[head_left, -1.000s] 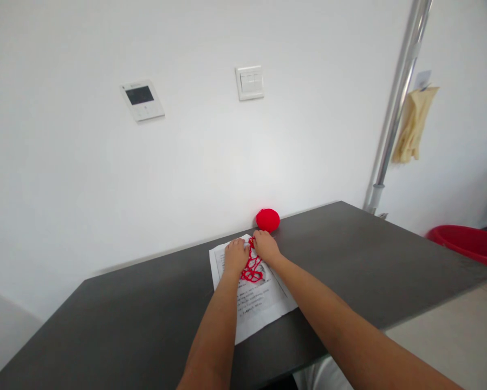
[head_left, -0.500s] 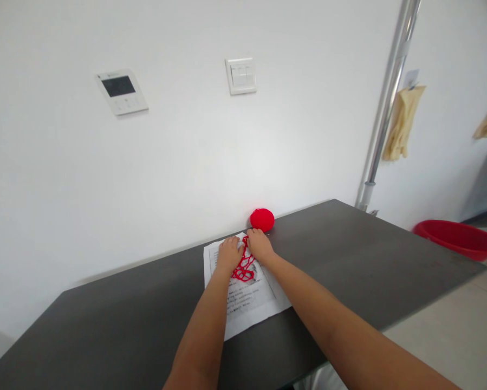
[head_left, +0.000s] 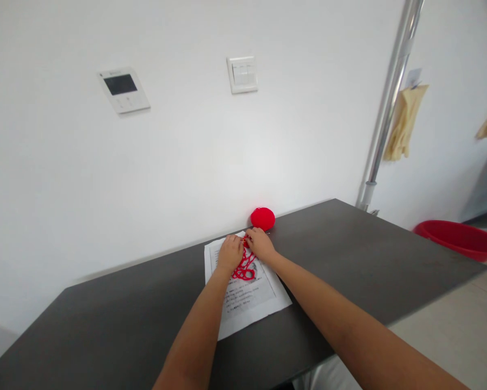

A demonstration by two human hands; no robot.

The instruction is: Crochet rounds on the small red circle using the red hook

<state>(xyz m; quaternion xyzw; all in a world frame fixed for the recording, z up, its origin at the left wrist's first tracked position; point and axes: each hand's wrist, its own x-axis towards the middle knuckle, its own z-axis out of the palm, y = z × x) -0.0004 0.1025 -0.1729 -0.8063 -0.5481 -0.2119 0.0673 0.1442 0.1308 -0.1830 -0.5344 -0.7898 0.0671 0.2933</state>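
A looped chain of red yarn [head_left: 244, 272] lies on a printed sheet of paper [head_left: 249, 311], its upper end running up between my two hands. My left hand [head_left: 231, 252] is closed, its fingertips pinching the red yarn at the sheet's far edge. Just beside it, my right hand [head_left: 260, 243] is closed around what looks like a crochet hook, whose thin metal shaft [head_left: 269, 233] pokes out past the knuckles. The hook's tip is hidden by the fingers. Behind my right hand, a ball of red yarn [head_left: 263, 218] rests against the wall.
The dark grey table [head_left: 328, 254] stands against a white wall with a light switch [head_left: 242, 75] and an intercom panel [head_left: 124, 91]. A metal pole [head_left: 389, 114] and hanging yellow gloves [head_left: 406, 124] are at right, above a red basin [head_left: 458, 238].
The fingertips of both hands have drawn closer together over the yarn. My left fingers, spread flatter before, are now curled in. The yarn ball has stayed put.
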